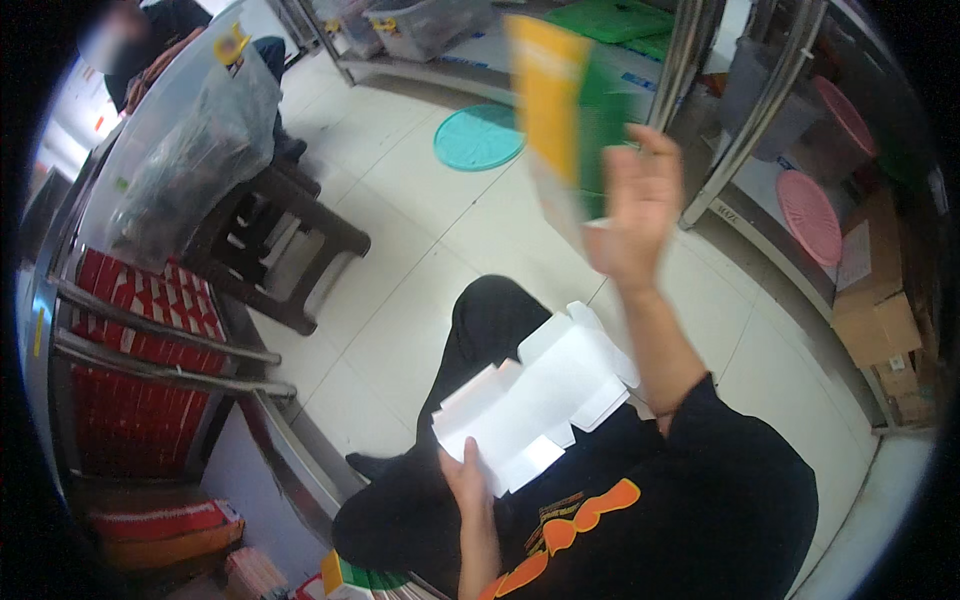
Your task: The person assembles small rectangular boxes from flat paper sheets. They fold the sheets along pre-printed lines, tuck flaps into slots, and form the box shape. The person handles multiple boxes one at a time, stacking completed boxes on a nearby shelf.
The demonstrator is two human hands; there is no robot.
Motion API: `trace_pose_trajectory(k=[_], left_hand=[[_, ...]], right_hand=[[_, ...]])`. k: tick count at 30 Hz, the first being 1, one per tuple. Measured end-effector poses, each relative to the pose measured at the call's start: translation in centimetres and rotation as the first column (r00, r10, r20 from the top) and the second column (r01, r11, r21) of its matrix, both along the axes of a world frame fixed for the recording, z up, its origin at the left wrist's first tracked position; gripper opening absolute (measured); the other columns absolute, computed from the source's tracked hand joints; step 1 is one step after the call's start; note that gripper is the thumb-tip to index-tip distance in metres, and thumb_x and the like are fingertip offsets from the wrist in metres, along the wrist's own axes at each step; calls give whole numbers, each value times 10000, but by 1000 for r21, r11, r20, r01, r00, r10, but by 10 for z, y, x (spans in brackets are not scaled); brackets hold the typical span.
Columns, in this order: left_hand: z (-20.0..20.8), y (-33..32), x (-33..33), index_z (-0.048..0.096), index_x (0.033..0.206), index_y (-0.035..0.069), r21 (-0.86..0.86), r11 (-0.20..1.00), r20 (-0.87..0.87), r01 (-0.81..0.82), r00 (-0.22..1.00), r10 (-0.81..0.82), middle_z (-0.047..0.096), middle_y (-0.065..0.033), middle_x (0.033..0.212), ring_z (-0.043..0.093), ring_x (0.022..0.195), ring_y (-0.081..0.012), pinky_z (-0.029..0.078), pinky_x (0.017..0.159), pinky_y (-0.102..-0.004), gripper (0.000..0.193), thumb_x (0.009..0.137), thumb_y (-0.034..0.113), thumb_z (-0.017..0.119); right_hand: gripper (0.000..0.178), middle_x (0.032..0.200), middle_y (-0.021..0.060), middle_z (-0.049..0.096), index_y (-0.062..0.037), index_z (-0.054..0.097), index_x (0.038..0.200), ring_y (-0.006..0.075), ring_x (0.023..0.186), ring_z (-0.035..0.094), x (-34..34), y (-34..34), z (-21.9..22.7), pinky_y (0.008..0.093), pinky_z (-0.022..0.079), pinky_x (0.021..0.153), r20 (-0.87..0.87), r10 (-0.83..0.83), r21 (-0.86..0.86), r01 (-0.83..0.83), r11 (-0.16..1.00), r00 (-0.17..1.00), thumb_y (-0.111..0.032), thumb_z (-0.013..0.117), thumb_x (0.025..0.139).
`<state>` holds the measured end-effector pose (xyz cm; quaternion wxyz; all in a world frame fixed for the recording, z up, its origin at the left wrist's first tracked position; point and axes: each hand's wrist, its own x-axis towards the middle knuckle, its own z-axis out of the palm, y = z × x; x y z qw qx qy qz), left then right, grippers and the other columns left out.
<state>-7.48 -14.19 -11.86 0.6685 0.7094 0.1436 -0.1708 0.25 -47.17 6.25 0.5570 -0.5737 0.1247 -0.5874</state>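
- Raised at upper centre of the frame: right hand, fingers closed on one yellow-and-green printed carton, blurred, flat or barely opened; which, not clear.
- Held low at centre over the lap: left hand, thumb and fingers gripping the lower edge of one white unfolded carton blank, flaps spread, blank side up.
- Judged stage: early; neither carton erected into a box shape, white blank entirely flat, all folding left.
- Count of cartons in hands: two, one per hand.
- At bottom edge, left of centre: small stack of more yellow-and-green flat cartons, number not countable.
- At left of frame: red packs in rows on a metal rack, too many to count.
- At upper centre on the floor: one teal round lid.
- At right: two pink round lids.
- At left centre: one dark stool.
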Motion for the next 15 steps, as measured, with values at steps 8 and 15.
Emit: trace_pose_trajectory(k=[8,15], left_hand=[[-1,11,-17,387,1394,-61,-27,999,51,-30,998,31,553,-169,1322,559,1176,-248,418,1020,-365,481,948,21,547],[-5,12,-7,397,1359,-70,107,993,89,-51,995,42,551,-192,1286,555,1158,-254,413,1012,-367,457,950,43,565]], right_hand=[[182,871,133,661,-56,641,972,343,848,627,104,193,13,452,475,775,-134,654,-530,-611,587,745,-49,609,792],[222,809,140,606,-30,582,941,359,799,607,112,279,49,458,454,728,-133,858,-477,-791,383,496,-68,617,725]])
